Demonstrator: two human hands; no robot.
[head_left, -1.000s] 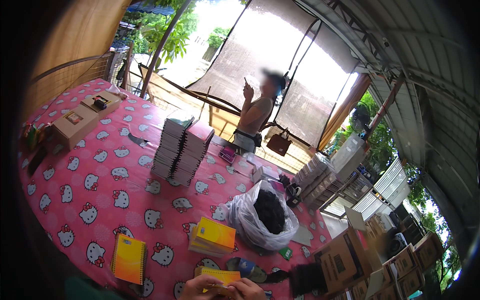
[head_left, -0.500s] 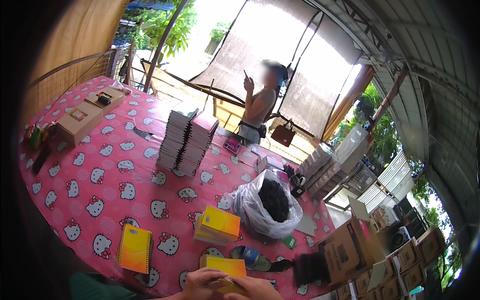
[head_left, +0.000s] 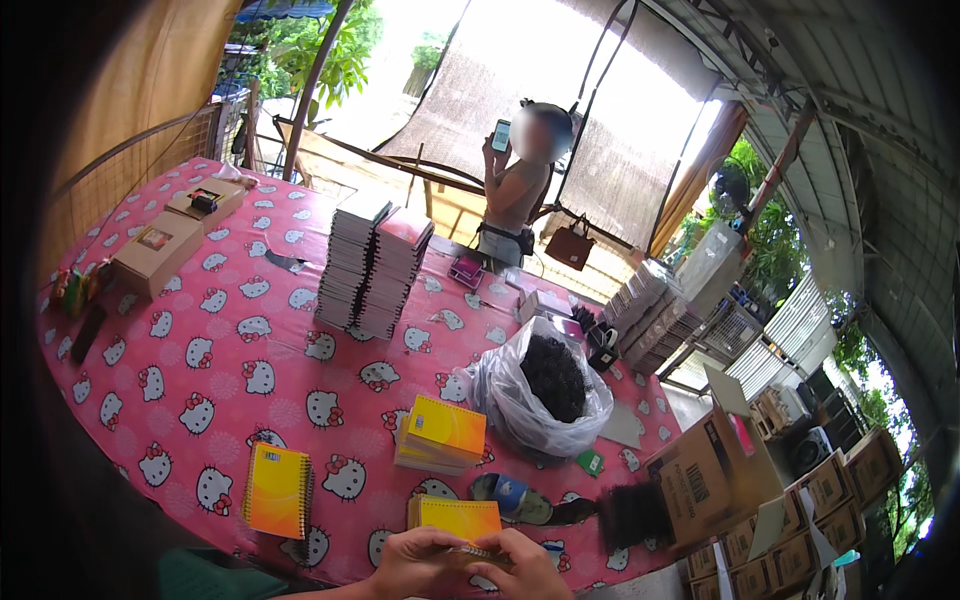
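Spiral notebook, near: pinched between your left hand and right hand; likely light, bendable, best held by edges

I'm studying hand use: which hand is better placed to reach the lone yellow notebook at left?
Probably the left hand: it is nearer the lone yellow notebook, while the right hand is farther across. Both hold a spiral-bound item, so the left would need freeing.
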